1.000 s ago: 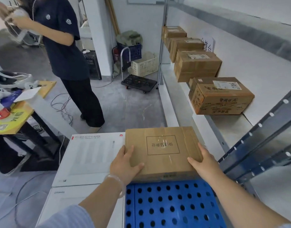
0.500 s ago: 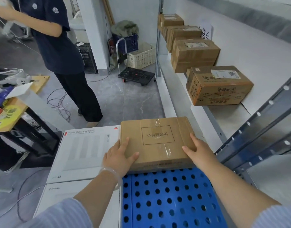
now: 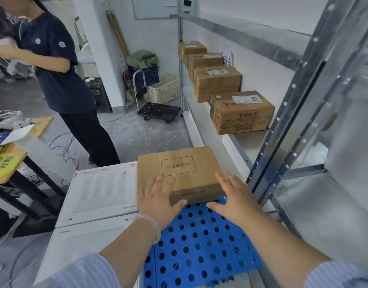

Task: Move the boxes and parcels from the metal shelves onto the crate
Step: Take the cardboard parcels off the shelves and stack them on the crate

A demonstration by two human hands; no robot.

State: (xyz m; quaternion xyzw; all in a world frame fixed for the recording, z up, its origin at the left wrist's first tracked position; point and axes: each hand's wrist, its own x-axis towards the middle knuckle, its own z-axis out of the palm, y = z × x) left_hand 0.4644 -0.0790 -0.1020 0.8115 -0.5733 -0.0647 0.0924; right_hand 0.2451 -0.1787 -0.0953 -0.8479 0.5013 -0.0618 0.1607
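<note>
A flat brown cardboard box [image 3: 179,163] lies on the far end of the blue perforated crate [image 3: 199,246]. My left hand [image 3: 158,198] is spread open over the box's near left corner, fingers straight. My right hand [image 3: 235,196] hovers open just off its near right corner, gripping nothing. Beside the box, two white flat boxes [image 3: 102,192] lie on the crate's left side. Several brown boxes remain on the metal shelf [image 3: 247,142], the nearest one [image 3: 241,112] bearing a white label.
A person in a dark shirt [image 3: 60,75] stands at the left. A cluttered wooden table [image 3: 16,154] is at the far left. A black trolley [image 3: 158,111] and a cream basket [image 3: 164,90] sit by the back wall. Shelf uprights [image 3: 299,113] rise close on my right.
Both hands have let go of the flat brown box, which now rests on the crate. Their fingers have spread open and drawn back toward me.
</note>
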